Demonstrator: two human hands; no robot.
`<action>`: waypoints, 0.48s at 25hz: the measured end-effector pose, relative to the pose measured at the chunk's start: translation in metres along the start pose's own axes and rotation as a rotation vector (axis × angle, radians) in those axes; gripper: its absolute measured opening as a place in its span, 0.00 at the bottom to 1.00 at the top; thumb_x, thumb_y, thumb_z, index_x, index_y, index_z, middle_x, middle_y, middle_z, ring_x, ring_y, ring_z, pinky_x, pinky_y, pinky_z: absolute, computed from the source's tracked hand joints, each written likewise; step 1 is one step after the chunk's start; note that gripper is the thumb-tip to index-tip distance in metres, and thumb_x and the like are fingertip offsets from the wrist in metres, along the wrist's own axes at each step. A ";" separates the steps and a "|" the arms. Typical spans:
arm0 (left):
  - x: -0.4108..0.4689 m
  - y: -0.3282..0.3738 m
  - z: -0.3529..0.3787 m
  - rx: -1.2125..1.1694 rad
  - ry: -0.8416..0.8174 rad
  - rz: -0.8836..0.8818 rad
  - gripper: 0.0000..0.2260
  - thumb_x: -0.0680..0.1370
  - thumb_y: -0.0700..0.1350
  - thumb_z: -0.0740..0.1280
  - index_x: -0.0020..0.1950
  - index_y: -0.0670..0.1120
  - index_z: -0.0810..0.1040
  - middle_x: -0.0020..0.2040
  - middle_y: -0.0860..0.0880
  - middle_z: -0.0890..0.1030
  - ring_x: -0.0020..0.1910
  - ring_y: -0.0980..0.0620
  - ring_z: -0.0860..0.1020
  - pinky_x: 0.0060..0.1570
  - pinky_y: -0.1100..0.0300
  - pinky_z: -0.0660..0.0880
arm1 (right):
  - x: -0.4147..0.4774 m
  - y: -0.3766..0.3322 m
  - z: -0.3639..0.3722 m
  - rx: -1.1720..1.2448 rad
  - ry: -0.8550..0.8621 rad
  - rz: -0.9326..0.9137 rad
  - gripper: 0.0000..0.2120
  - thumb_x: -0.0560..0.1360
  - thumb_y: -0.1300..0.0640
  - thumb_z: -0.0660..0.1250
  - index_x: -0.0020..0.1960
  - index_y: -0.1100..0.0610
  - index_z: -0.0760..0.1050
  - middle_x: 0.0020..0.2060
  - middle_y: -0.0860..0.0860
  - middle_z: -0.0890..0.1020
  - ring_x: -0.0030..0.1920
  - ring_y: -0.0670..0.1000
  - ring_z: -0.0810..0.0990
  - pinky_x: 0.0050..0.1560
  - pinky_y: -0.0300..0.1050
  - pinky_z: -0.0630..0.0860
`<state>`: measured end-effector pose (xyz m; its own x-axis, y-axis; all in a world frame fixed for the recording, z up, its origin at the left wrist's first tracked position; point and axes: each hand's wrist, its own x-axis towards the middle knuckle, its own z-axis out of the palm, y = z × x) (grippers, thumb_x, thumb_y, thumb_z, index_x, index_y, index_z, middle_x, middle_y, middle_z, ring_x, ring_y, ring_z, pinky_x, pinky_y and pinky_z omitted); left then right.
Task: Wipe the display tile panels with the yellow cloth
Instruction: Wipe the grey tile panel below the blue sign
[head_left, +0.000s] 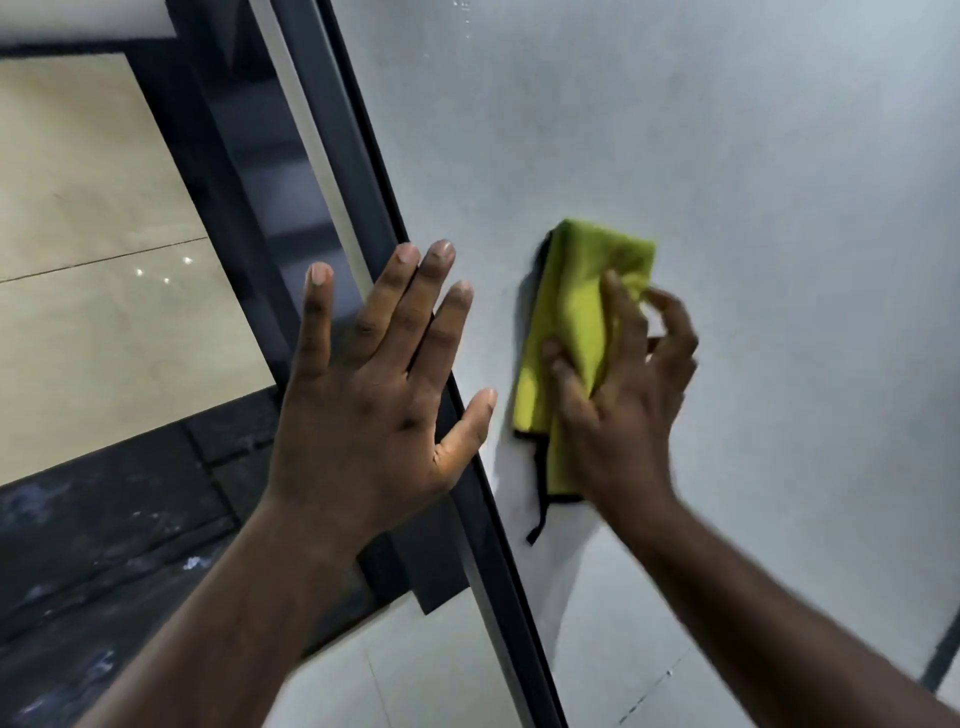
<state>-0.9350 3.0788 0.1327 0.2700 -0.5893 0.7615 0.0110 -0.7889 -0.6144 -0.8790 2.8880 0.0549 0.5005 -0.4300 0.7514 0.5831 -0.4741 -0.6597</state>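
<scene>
A large pale grey display tile panel (727, 182) fills the right side of the view. My right hand (618, 410) grips a folded yellow cloth (571, 312) with a black edge and holds it against the panel; the hand is blurred. A black strap hangs from the cloth's lower corner. My left hand (374, 384) lies with fingers spread and straight over the panel's dark frame (363, 171), its thumb on the grey tile.
Left of the dark frame, a beige tile panel (104, 291) stands further back, with a dark marbled tile (93, 545) below it. A few water drops dot the top of the grey panel. A joint line crosses the panel at the lower right.
</scene>
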 end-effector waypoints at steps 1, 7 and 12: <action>-0.001 -0.002 -0.001 0.009 -0.008 0.003 0.35 0.87 0.63 0.58 0.88 0.43 0.61 0.89 0.43 0.57 0.88 0.43 0.55 0.84 0.29 0.46 | 0.017 0.004 -0.003 -0.001 0.047 0.066 0.35 0.79 0.38 0.65 0.84 0.42 0.60 0.84 0.45 0.51 0.79 0.52 0.60 0.77 0.56 0.59; 0.007 -0.018 -0.014 0.028 -0.019 0.021 0.34 0.86 0.63 0.58 0.86 0.43 0.66 0.88 0.42 0.60 0.88 0.43 0.57 0.84 0.29 0.48 | -0.001 -0.017 0.010 0.053 -0.107 -0.291 0.36 0.85 0.47 0.61 0.87 0.55 0.49 0.87 0.49 0.46 0.87 0.51 0.43 0.86 0.54 0.47; 0.030 -0.047 -0.026 0.088 -0.030 0.004 0.34 0.86 0.65 0.55 0.87 0.45 0.65 0.89 0.44 0.58 0.88 0.44 0.56 0.83 0.29 0.48 | 0.064 -0.020 -0.002 0.217 0.098 0.046 0.32 0.83 0.49 0.61 0.84 0.36 0.57 0.86 0.41 0.51 0.86 0.48 0.48 0.85 0.57 0.52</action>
<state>-0.9526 3.0939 0.1898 0.2989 -0.5860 0.7531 0.0936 -0.7674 -0.6343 -0.8597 2.8682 0.1161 0.4709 -0.5251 0.7088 0.6902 -0.2811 -0.6668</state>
